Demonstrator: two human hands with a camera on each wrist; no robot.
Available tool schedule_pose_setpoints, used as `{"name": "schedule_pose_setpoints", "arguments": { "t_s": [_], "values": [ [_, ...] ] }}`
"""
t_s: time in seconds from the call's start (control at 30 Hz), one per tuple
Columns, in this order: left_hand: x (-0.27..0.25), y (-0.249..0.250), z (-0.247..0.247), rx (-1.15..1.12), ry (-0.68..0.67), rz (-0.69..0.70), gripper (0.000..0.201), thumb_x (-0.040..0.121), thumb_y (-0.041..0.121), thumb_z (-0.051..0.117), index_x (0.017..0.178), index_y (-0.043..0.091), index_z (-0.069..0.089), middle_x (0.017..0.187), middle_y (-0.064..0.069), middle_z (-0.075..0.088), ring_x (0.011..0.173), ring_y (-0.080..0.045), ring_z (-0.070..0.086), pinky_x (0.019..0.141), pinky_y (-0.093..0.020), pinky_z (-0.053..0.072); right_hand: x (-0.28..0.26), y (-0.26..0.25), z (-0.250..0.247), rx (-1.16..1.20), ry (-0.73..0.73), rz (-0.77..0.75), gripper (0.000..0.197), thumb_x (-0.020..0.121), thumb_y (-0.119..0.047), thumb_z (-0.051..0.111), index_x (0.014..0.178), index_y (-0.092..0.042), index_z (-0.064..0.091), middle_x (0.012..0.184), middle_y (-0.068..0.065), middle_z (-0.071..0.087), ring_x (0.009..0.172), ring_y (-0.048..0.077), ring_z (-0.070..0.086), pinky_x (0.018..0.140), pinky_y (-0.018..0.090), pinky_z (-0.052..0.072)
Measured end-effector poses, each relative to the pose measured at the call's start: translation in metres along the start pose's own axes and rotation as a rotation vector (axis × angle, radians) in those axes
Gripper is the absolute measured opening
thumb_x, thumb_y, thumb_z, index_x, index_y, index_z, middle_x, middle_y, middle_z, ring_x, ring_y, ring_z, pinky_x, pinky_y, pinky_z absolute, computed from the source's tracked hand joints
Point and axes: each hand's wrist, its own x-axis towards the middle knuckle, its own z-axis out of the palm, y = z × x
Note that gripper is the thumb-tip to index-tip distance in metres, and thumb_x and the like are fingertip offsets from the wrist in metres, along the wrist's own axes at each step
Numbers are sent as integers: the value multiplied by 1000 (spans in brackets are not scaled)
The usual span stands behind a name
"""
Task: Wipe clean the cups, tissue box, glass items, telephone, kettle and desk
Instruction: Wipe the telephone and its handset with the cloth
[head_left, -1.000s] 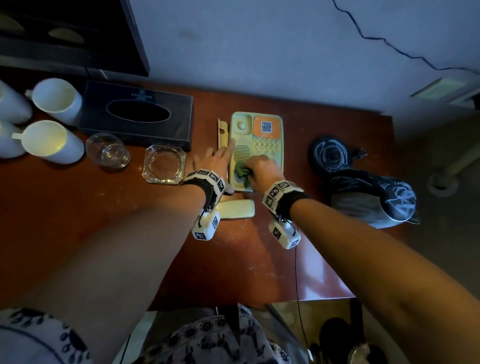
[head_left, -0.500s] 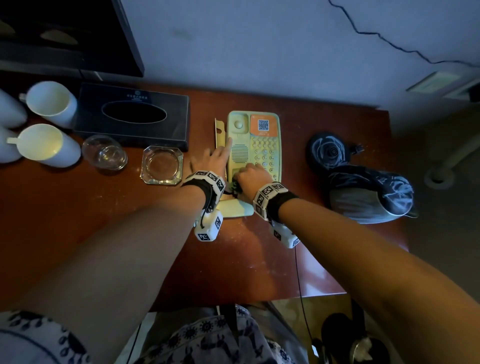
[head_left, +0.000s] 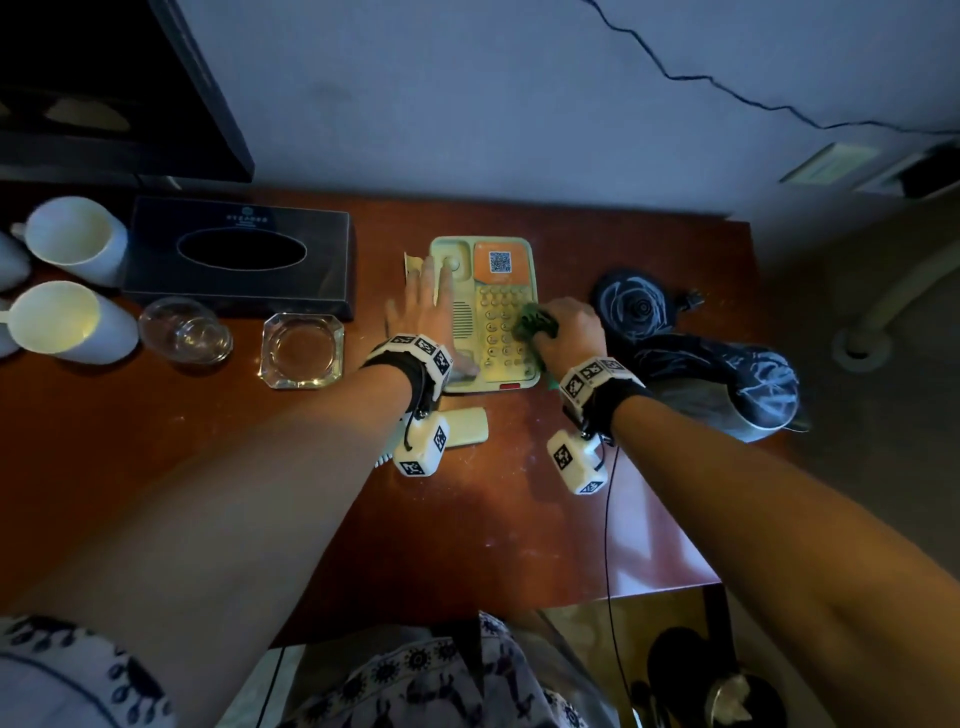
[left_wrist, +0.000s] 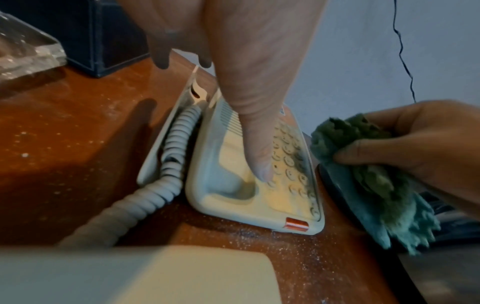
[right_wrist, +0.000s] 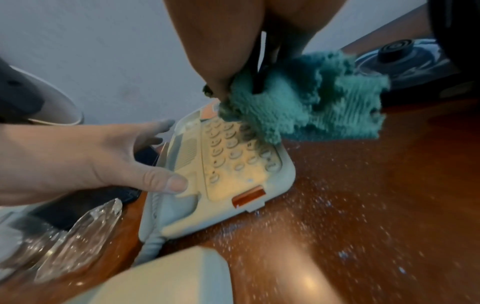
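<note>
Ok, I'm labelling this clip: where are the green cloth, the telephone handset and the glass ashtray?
green cloth (right_wrist: 324, 107), right wrist view, on its bunched middle.
telephone handset (head_left: 467, 426), head view, on its exposed end.
glass ashtray (head_left: 302, 349), head view, on its bowl.

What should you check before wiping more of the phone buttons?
1. Green cloth gripped in right hand: ok.
2. Left hand flat on telephone base, steadying it: ok.
3. Handset off the cradle, lying on the desk: ok.
4. Keypad reachable: ok.
5. Keys already clean: cannot tell.
6. Desk around the phone free of white specks: not ok.
</note>
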Motion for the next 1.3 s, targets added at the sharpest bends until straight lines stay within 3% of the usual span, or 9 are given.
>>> {"name": "schedule_pose_setpoints", "arguments": {
  "t_s": [0.17,0.3,0.47,0.57,0.7,0.83,0.97,1.1,1.3],
  "values": [
    [12,7,5,6,12,-40,151,59,60,88,158,10,-14,165,-6,-22,154,-27,-10,122,-57,12,27,-12,-1,-53,-6,-103,36,88,-6,58,121,-16,67,124,4,60,111,26,52,87,30,42],
    [14,3,7,69,28,-31,141,65,58,86,158,8,-8,166,-6,-19,154,-30,-5,122,-56,15,35,-24,11,-142,-128,-158,36,84,-2,54,111,-21,69,110,9,64,98,31,61,81,37,52],
    [14,5,7,53,21,-17,135,69,51,87,159,26,-10,165,-8,-22,153,-36,-4,122,-57,13,13,-15,19,-183,-194,-234,31,79,-3,58,104,-16,70,102,7,67,95,32,62,76,37,54],
    [16,7,7,55,15,-23,132,68,49,88,158,34,-8,164,-10,-25,153,-37,-4,121,-58,13,0,-7,17,-197,-263,-303,29,80,-5,59,106,-12,70,102,8,67,98,30,60,73,31,44],
    [17,8,9,67,23,-42,128,68,48,88,159,35,-2,163,-9,-26,153,-37,-3,121,-59,14,5,-6,15,-198,-307,-308,30,81,-8,60,108,-14,69,105,8,66,100,30,60,78,34,49],
    [18,10,9,66,-2,-45,128,69,46,88,159,36,-2,163,-10,-29,153,-38,-5,122,-58,11,25,-19,13,-94,-179,-197,28,83,-8,58,105,-20,70,106,6,66,97,27,62,81,37,54],
    [18,12,7,72,-19,-57,127,71,43,88,159,36,-4,162,-11,-30,153,-38,-6,122,-58,8,44,-30,10,-90,-153,-156,29,86,-6,56,111,-15,68,110,11,65,97,31,63,81,36,54],
    [16,14,6,90,-24,-65,126,72,44,86,159,37,-5,162,-11,-31,153,-39,-5,122,-59,10,27,-22,11,-134,-245,-202,24,84,-4,61,101,-19,69,105,6,64,93,26,63,79,34,54],
    [17,15,9,85,-31,-80,128,72,40,88,157,39,-8,161,-10,-32,152,-38,-8,120,-61,9,-18,-3,27,-217,-359,-376,19,85,-7,55,99,-16,65,101,2,61,102,26,55,77,35,51]
  ]
}}
